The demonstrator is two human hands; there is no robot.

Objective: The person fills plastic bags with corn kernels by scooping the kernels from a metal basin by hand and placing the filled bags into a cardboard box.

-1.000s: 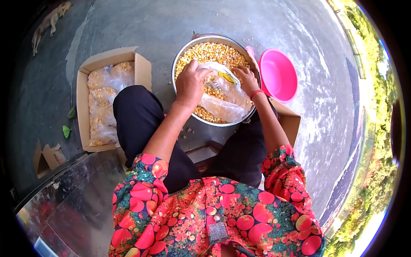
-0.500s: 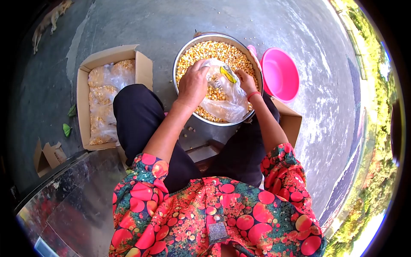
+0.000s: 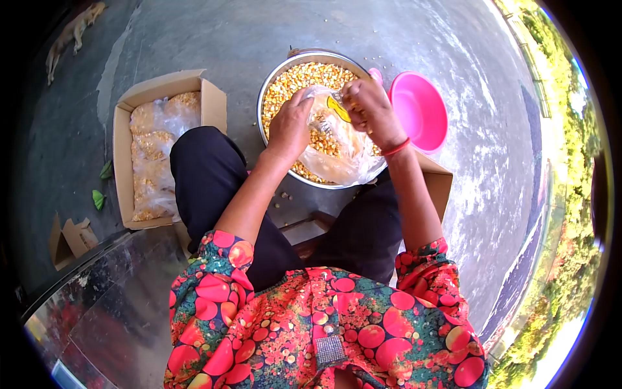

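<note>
A wide metal basin full of yellow corn kernels stands between my knees. Lying over the kernels is a clear plastic bag with a yellow printed patch, some corn showing in or through it. My left hand pinches the bag's upper left edge. Above the bag's right side, my right hand is raised with its fingers curled closed. What it holds, if anything, I cannot make out.
Left of my knee is a cardboard box with several bags of corn. A pink plastic bowl stands right of the basin, near another cardboard box. A dog lies far left. Kernels are scattered on the floor.
My right hand has come away from the bag's right edge, up and toward the camera, and its fingers have closed. My left hand stays on the bag.
</note>
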